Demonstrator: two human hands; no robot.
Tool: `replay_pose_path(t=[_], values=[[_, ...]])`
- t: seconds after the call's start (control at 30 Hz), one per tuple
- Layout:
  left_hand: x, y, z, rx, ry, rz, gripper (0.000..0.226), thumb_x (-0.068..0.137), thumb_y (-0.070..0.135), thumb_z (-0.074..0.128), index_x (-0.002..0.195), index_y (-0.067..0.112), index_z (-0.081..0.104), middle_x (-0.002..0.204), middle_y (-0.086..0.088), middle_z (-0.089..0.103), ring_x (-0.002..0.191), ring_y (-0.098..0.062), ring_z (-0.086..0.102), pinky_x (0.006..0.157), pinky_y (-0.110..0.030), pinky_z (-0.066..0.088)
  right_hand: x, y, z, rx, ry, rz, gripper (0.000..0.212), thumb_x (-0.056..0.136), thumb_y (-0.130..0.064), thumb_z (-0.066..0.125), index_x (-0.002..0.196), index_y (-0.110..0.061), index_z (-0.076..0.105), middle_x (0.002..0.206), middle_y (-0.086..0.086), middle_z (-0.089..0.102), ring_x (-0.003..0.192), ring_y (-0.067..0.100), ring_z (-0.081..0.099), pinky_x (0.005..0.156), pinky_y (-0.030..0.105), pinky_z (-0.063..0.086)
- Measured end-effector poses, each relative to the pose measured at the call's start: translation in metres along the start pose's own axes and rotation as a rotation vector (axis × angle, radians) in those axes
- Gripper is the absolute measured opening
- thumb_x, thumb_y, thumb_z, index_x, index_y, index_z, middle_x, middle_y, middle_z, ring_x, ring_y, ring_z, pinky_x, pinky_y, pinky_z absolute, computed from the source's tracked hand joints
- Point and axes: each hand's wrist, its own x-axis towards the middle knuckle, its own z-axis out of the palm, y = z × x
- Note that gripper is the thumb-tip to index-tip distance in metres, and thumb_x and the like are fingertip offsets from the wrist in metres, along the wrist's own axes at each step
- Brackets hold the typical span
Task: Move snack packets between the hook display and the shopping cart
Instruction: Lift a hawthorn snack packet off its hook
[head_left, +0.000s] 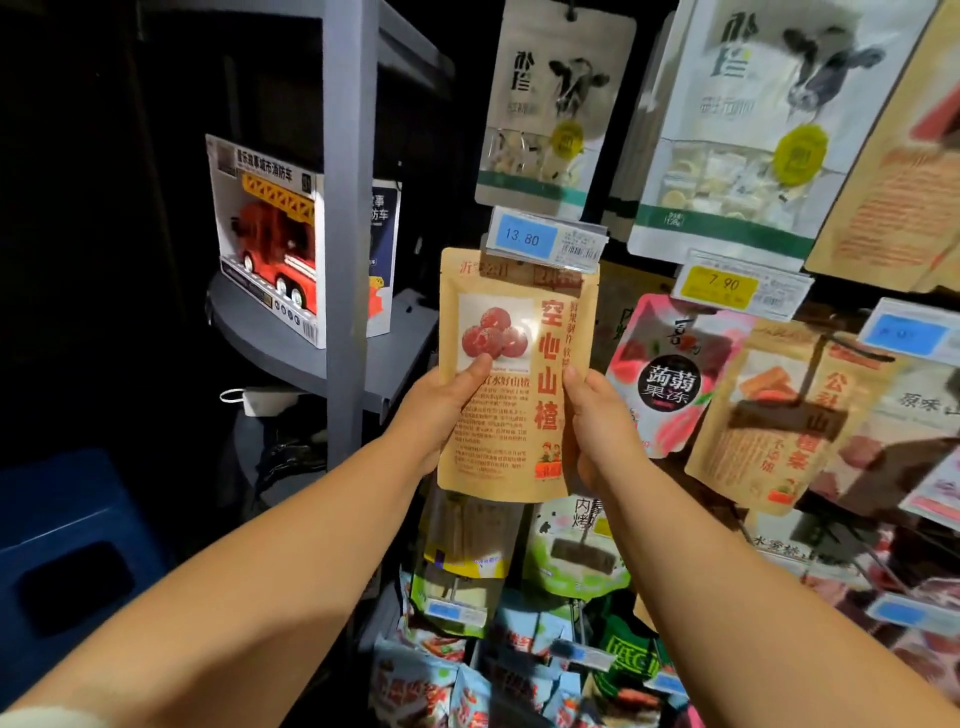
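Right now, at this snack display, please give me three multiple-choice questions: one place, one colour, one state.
1. Where is the toy fire truck box? A) on the grey shelf, left of the brown packet B) in a cart C) on a hook
2. The 13.80 price tag is: A) yellow B) blue C) red
3. The brown packet is held by: A) one hand B) both hands C) nobody
Key: 1A, box stands on shelf; 2B, its label is blue; 3B, left hand and right hand grip its sides.
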Motion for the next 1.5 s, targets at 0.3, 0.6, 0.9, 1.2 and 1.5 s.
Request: replay_pose_path(t=[0.3, 0.6, 0.9, 1.2, 1.5], values=[[-0.034, -0.017, 0.029, -0.098, -0.030, 0.003, 0.049, 0.077, 0.038, 0.069, 0.117, 0.010, 0.064, 0.109, -0.014, 0.071, 0.103, -0.031, 0.067, 0.091, -0.046, 0.052, -0.042, 0.001, -0.026, 0.076, 0.089, -0.036, 0.028, 0.102, -0.032, 0.046, 0.109, -0.014, 0.066, 0.099, 0.010, 0.075, 0.093, 0.028, 0.072, 0.090, 0.053, 0.055], [-0.058, -0.077, 0.105, 0.082, -0.182, -0.163, 0.037, 0.077, 0.042, 0.068, 0.103, 0.017, 0.067, 0.095, -0.006, 0.075, 0.092, -0.024, 0.071, 0.086, -0.039, 0.053, -0.109, 0.043, -0.117, 0.104, 0.346, 0.108, 0.027, 0.102, -0.033, 0.047, 0.106, -0.016, 0.067, 0.095, 0.007, 0.076, 0.092, 0.025, 0.073, 0.089, 0.050, 0.055], [-0.120, -0.176, 0.212, 0.351, -0.669, -0.357, 0.026, 0.089, 0.041, 0.061, 0.112, 0.029, 0.065, 0.103, 0.009, 0.073, 0.095, -0.007, 0.069, 0.081, -0.023, 0.050, -0.234, 0.109, -0.246, -0.079, 0.756, 0.310, 0.045, 0.090, -0.058, 0.049, 0.092, -0.020, 0.072, 0.090, 0.005, 0.076, 0.087, 0.028, 0.073, 0.087, 0.055, 0.054], [-0.175, -0.267, 0.260, 1.355, -1.113, -0.214, 0.050, 0.088, 0.066, 0.043, 0.099, 0.021, 0.060, 0.103, 0.003, 0.062, 0.107, -0.021, 0.053, 0.086, -0.035, 0.042, -0.362, 0.150, -0.295, -0.157, 1.050, 0.534, 0.044, 0.103, -0.038, 0.041, 0.085, -0.006, 0.066, 0.079, 0.009, 0.073, 0.075, 0.023, 0.068, 0.065, 0.034, 0.050], [-0.160, -0.302, 0.215, 1.694, -1.285, 0.042, 0.123, 0.052, 0.098, -0.001, 0.147, 0.027, 0.029, 0.160, -0.002, 0.012, 0.147, -0.022, -0.006, 0.116, -0.049, -0.009, -0.417, 0.211, -0.311, -0.246, 1.064, 0.862, 0.036, 0.098, -0.031, 0.048, 0.076, -0.011, 0.069, 0.076, 0.013, 0.072, 0.071, 0.027, 0.067, 0.071, 0.042, 0.056]])
